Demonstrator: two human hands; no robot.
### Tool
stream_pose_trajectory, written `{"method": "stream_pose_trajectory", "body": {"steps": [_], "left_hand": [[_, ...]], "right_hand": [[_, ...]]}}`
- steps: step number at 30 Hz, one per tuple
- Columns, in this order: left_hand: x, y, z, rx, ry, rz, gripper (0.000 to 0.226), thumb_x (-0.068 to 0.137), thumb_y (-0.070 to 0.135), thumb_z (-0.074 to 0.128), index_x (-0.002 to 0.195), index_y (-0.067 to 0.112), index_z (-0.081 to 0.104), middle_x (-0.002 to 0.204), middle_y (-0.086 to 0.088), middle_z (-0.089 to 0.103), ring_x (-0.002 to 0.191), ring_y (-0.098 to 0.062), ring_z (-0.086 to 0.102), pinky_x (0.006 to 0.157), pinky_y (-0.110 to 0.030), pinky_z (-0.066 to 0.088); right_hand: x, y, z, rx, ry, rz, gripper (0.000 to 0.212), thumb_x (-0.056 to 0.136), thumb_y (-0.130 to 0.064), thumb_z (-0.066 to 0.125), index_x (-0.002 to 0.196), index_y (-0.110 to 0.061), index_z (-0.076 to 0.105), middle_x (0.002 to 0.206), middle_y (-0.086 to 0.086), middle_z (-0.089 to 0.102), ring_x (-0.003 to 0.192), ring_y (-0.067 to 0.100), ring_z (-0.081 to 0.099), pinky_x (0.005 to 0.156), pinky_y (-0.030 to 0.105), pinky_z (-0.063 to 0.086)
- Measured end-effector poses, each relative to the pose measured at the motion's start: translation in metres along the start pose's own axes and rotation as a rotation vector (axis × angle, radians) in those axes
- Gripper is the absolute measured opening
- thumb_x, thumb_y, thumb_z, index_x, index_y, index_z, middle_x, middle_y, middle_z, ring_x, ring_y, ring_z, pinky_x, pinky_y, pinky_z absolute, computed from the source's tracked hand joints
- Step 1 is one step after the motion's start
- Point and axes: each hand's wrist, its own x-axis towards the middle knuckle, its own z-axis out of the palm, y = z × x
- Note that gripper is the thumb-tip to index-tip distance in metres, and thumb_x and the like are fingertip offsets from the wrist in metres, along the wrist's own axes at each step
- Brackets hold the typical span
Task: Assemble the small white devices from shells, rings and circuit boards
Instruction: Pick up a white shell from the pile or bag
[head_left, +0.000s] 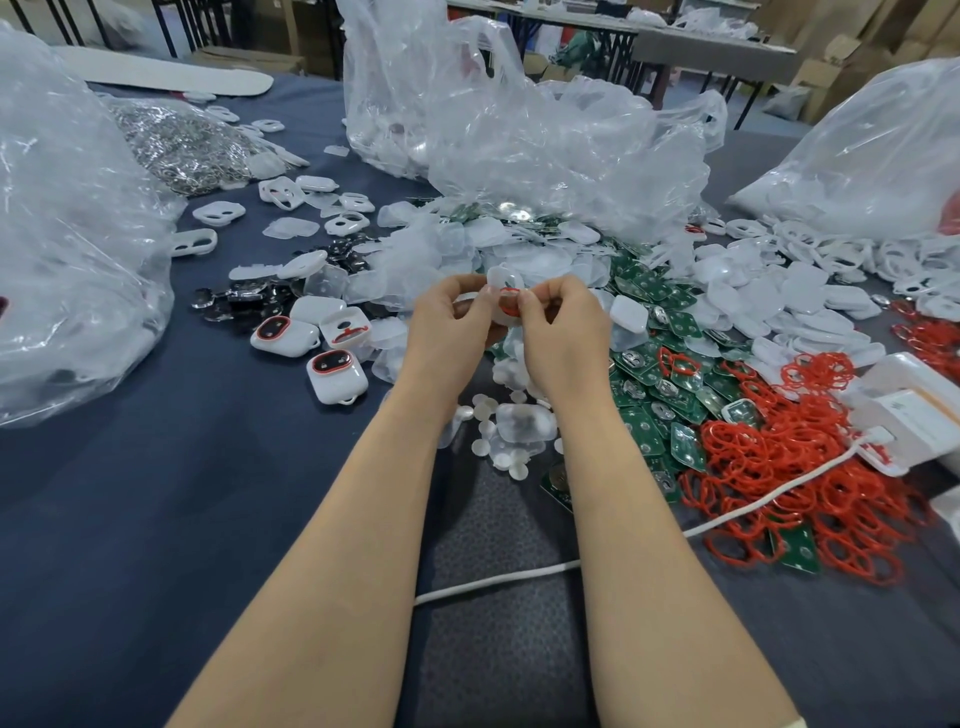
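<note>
My left hand (451, 327) and my right hand (563, 332) meet above the table's middle, and both pinch one small white shell (505, 291) with a red ring fitted in it. Green circuit boards (654, 374) lie heaped to the right of my hands. A tangle of red rings (779, 467) spreads at the lower right. Three assembled white devices (337, 375) with red-rimmed windows sit to the left. Translucent shells (441, 260) are piled behind my hands.
Large clear plastic bags stand at the left (67, 234), centre back (519, 130) and right (872, 156). Metal rings (176, 140) are heaped at the far left. A white cord (519, 577) crosses the dark blue cloth (156, 493), and a white box (914, 410) sits at the right.
</note>
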Motion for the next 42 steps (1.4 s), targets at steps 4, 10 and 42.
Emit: {"method": "stream_pose_trajectory", "body": {"steps": [4, 10, 42], "left_hand": [[-0.0003, -0.0001, -0.0007, -0.004, 0.007, 0.008, 0.006, 0.096, 0.019, 0.058, 0.1, 0.015, 0.061, 0.087, -0.006, 0.073, 0.088, -0.02, 0.07, 0.084, -0.03, 0.057], [0.0011, -0.0004, -0.0007, -0.013, 0.031, 0.0, 0.01, 0.099, 0.009, 0.05, 0.099, 0.013, 0.059, 0.082, -0.001, 0.07, 0.077, -0.01, 0.068, 0.073, -0.02, 0.056], [-0.002, 0.0013, -0.0039, 0.13, 0.004, 0.047, 0.011, 0.092, 0.01, 0.063, 0.102, 0.011, 0.06, 0.084, 0.001, 0.073, 0.078, -0.008, 0.069, 0.078, -0.023, 0.055]], "right_hand": [[0.0012, 0.0002, -0.0014, -0.004, -0.011, -0.006, 0.009, 0.096, -0.018, 0.053, 0.088, -0.013, 0.053, 0.076, -0.008, 0.053, 0.067, 0.001, 0.047, 0.059, 0.009, 0.039], [0.0032, 0.0025, -0.0028, 0.01, -0.042, 0.01, 0.009, 0.095, -0.019, 0.055, 0.089, -0.013, 0.055, 0.073, -0.01, 0.052, 0.064, 0.001, 0.047, 0.057, 0.009, 0.037], [0.001, -0.0006, -0.0018, -0.089, -0.073, 0.0, 0.008, 0.096, -0.019, 0.053, 0.09, -0.013, 0.053, 0.096, 0.008, 0.061, 0.087, 0.019, 0.055, 0.074, 0.026, 0.041]]}}
